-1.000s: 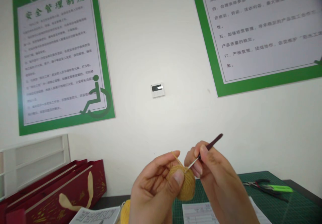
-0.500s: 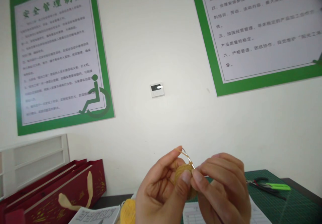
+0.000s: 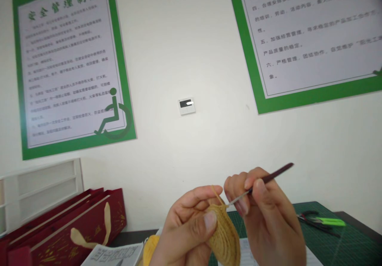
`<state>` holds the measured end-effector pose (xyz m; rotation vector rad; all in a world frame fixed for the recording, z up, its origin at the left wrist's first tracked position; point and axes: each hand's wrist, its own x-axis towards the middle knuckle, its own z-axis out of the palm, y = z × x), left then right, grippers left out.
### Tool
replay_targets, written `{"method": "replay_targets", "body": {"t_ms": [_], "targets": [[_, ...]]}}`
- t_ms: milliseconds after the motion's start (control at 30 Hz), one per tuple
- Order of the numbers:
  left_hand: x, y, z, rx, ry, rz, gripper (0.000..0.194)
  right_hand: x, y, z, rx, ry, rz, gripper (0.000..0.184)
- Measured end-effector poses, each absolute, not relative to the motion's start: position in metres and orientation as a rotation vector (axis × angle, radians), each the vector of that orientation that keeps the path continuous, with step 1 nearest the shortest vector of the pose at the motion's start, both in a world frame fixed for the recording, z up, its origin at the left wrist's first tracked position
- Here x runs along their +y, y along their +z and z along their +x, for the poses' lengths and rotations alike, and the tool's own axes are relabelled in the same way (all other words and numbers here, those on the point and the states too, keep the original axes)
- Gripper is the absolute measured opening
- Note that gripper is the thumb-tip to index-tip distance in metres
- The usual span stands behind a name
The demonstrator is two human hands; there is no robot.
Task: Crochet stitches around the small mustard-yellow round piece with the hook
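Note:
A mustard-yellow crochet piece (image 3: 224, 234), rounded and ridged, is pinched between the thumb and fingers of my left hand (image 3: 191, 222). A strand of the same yarn (image 3: 217, 194) runs from the piece's top edge up over my left index finger. My right hand (image 3: 268, 214) grips a crochet hook (image 3: 270, 177) with a dark handle and a thin metal shaft. The hook's tip meets the top edge of the piece, while its handle points up to the right. Whether a loop sits on the tip is too small to tell.
A ball of brighter yellow yarn (image 3: 150, 248) lies left of my hands beside a printed sheet (image 3: 113, 255). Dark red gift bags (image 3: 74, 226) stand at the left. On the green cutting mat (image 3: 343, 244) rest pliers (image 3: 320, 221) with black and bright green parts. Posters hang on the wall.
My right hand has turned, so the hook's handle now shows, pointing up and right. The crochet piece has tilted and shows more of its ridged face.

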<state>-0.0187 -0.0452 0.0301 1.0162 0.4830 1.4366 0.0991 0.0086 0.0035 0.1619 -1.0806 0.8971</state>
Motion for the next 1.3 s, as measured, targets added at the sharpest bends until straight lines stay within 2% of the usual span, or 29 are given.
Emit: {"method": "replay_targets", "body": {"t_ms": [133, 200, 333, 400, 800, 933, 1033, 1167, 1300], "targets": [[-0.041, 0.029, -0.009, 0.532, 1.663, 1.174, 0.027, 0.011, 0.006, 0.099, -1.115, 1.199, 0.148, 0.027], [-0.038, 0.027, -0.005, 0.534, 1.772, 1.228, 0.029, 0.013, 0.004, 0.097, -1.145, 1.142, 0.111, 0.024], [-0.036, 0.025, -0.002, 0.547, 1.867, 1.224, 0.029, 0.016, -0.001, 0.093, -1.213, 0.817, 0.094, 0.011], [-0.037, 0.024, -0.003, 0.586, 1.889, 1.219, 0.030, 0.016, -0.003, 0.094, -1.210, 0.734, 0.082, 0.011], [-0.038, 0.024, -0.004, 0.662, 1.889, 1.187, 0.032, 0.021, -0.004, 0.107, -1.242, 0.698, 0.127, 0.015], [-0.038, 0.024, -0.003, 0.675, 1.892, 1.176, 0.032, 0.017, 0.002, 0.113, -1.276, 0.492, 0.140, 0.012], [-0.038, 0.023, -0.003, 0.671, 1.904, 1.167, 0.033, 0.016, 0.007, 0.118, -1.323, 0.209, 0.143, 0.010], [-0.039, 0.023, -0.004, 0.679, 1.885, 1.161, 0.034, 0.013, 0.006, 0.116, -1.408, -0.184, 0.118, 0.018], [-0.041, 0.024, -0.002, 0.648, 1.827, 1.165, 0.034, 0.011, -0.002, 0.106, -1.278, -0.376, 0.004, 0.026]]}}
